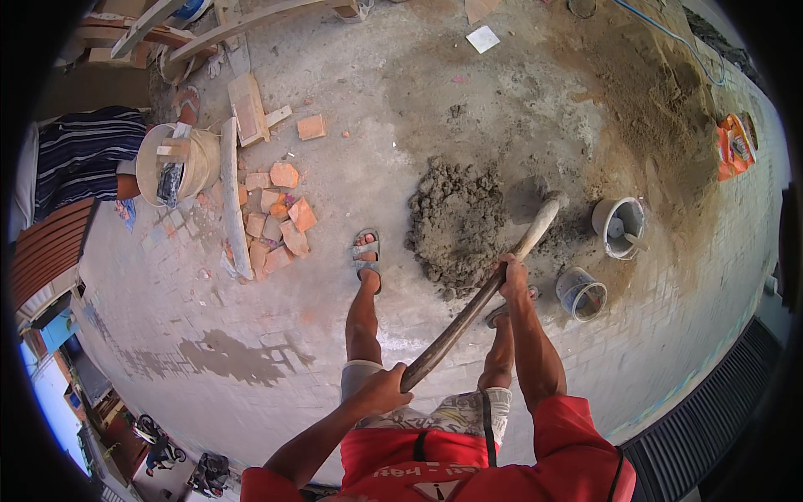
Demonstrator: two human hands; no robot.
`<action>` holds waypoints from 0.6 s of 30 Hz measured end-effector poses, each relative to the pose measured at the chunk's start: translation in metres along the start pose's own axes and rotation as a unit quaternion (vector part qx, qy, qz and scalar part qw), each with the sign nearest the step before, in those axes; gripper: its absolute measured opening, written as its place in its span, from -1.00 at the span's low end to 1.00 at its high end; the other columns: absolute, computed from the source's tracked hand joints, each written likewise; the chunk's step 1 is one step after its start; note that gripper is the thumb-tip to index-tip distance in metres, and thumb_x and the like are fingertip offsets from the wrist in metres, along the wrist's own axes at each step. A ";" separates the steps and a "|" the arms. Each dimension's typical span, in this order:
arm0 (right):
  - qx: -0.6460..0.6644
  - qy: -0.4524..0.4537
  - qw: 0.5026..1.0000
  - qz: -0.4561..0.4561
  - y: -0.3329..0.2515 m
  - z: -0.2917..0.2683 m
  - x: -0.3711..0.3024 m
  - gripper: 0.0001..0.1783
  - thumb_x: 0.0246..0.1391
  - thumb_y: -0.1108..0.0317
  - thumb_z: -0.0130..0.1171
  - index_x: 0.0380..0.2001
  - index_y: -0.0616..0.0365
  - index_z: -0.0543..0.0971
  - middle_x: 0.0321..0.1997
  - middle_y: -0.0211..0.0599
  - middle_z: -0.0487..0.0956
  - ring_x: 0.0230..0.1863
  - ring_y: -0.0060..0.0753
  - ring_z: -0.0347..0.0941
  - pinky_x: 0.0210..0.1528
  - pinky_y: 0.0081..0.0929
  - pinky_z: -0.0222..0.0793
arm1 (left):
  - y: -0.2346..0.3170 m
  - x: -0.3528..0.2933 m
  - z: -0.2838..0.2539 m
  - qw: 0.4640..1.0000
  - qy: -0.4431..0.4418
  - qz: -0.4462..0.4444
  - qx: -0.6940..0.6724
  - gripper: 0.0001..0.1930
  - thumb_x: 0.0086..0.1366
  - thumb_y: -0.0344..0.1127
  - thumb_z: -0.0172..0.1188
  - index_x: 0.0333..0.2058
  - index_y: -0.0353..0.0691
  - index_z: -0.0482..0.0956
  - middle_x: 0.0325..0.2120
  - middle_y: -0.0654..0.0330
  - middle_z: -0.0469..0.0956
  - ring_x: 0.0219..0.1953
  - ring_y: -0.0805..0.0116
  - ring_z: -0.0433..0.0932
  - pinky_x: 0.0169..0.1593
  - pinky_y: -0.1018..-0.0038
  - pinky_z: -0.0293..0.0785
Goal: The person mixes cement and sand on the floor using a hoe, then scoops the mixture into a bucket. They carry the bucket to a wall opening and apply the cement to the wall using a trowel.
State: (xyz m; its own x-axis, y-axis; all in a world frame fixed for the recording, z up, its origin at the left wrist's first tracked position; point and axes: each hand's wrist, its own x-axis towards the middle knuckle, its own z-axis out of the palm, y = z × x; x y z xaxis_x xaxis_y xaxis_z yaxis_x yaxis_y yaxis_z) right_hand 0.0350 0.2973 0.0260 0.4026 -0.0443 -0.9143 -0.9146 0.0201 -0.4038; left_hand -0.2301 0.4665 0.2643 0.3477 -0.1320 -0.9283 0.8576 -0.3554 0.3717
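Both my hands are closed round the long wooden handle of a hoe [468, 309], which slants from my lap up to the far right. My left hand [385, 391] grips the near end of the handle. Farther up, my right hand [514, 276] wraps round its middle. The hoe's grey, mortar-coated blade seems to rest at the edge of the mortar heap, and I cannot make out its outline clearly. A heap of wet grey mortar [456, 226] lies on the ground between and ahead of my sandalled feet.
Right of the heap stand a grey bucket [611, 236] with something in it and a smaller pail [581, 294]. Sand [661, 109] spreads at the far right near an orange bag [736, 149]. Broken bricks [276, 222] lie left beside a plank [235, 201]. A person in striped cloth [88, 159] is by a bucket [199, 163].
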 end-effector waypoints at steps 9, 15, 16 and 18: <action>-0.276 0.098 0.952 -0.088 -0.106 -0.011 0.091 -0.73 0.09 0.29 0.08 -0.49 0.33 0.41 -0.63 -0.19 0.45 -0.72 -0.31 0.37 -0.68 -0.30 0.30 | 0.146 0.105 0.020 0.988 0.042 0.023 -0.146 -0.44 0.10 -0.12 0.22 -0.04 -0.36 0.28 -0.52 -0.04 0.53 -0.59 0.16 0.54 -0.48 0.31 0.43; -0.261 0.025 0.964 0.036 0.013 0.019 0.054 -0.74 0.06 0.33 0.09 -0.30 0.36 0.43 -0.60 -0.27 0.40 -0.63 -0.29 0.42 -0.63 -0.28 0.35 | 0.087 0.007 0.017 0.963 -0.001 -0.053 -0.263 -0.45 0.21 -0.09 0.15 -0.04 -0.45 0.26 -0.49 -0.12 0.55 -0.44 0.04 0.59 -0.31 0.28 0.45; -0.154 -0.021 0.987 0.037 0.036 0.014 0.057 -0.76 0.04 0.35 0.10 -0.33 0.36 0.44 -0.61 -0.27 0.38 -0.63 -0.28 0.41 -0.63 -0.26 0.36 | 0.085 -0.007 0.021 0.969 0.015 -0.052 -0.243 -0.44 0.21 -0.08 0.15 -0.02 -0.45 0.25 -0.46 -0.14 0.55 -0.40 0.03 0.59 -0.29 0.28 0.45; -0.159 0.053 0.976 0.136 0.051 0.039 0.026 -0.86 0.00 0.41 0.08 -0.46 0.30 0.43 -0.62 -0.23 0.40 -0.65 -0.26 0.39 -0.64 -0.23 0.37 | 0.076 -0.026 0.033 0.973 0.060 -0.066 -0.214 -0.41 0.21 -0.08 0.15 0.00 -0.46 0.23 -0.41 -0.19 0.54 -0.34 0.00 0.59 -0.24 0.27 0.45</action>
State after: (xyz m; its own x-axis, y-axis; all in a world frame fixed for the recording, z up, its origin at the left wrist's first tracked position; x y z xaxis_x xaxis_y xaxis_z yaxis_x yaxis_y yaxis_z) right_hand -0.0002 0.3359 -0.0194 0.1527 -0.1838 -0.9710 -0.9589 -0.2654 -0.1006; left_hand -0.1862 0.4117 0.3162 0.2430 0.0079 -0.9700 0.9682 0.0584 0.2431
